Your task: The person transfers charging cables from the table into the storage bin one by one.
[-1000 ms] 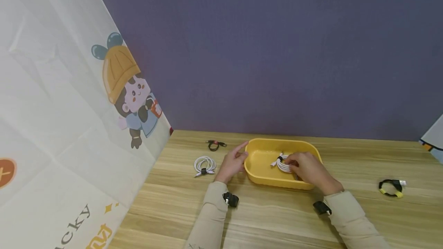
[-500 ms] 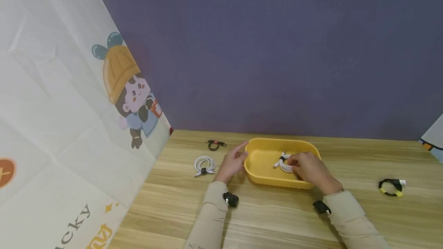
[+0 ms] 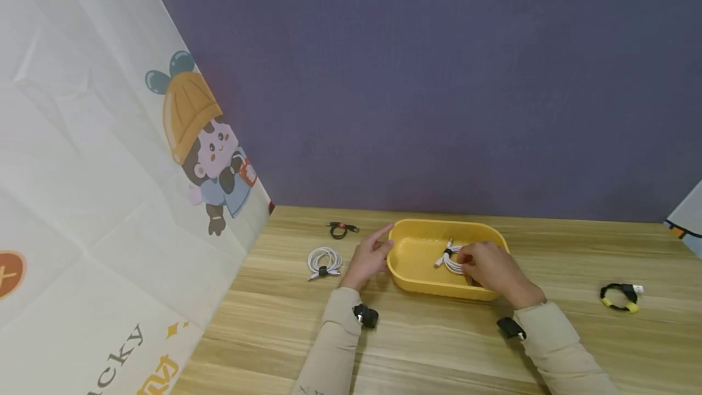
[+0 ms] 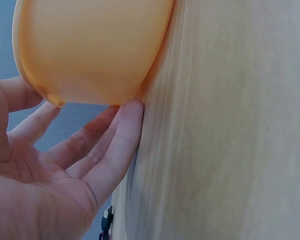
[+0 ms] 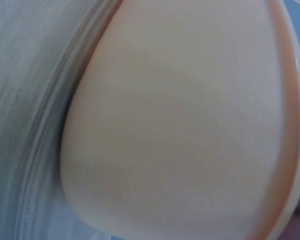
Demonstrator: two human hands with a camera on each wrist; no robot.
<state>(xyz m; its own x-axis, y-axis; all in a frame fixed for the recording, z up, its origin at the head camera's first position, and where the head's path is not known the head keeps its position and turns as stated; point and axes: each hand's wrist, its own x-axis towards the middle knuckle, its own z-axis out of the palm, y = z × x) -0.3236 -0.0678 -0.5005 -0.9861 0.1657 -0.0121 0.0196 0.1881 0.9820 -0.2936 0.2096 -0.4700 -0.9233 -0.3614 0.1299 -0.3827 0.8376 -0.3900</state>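
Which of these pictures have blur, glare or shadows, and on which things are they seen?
Head view: small glints inside the yellow tray, soft shadow on the table near the left hand; left wrist view: fingers fairly clear, table grain soft at right; right wrist view: softest overall, tray wall pale and hazy.

Yellow container (image 3: 419,261): one. Coiled white cables (image 3: 451,265) (image 3: 322,271): two visible, one inside the container, one on the counter (image 3: 559,261). Black cable with red tie (image 3: 341,225): one. Black-and-yellow cable (image 3: 625,290): one. Wrist-mounted cameras (image 3: 366,316) (image 3: 511,328): two.
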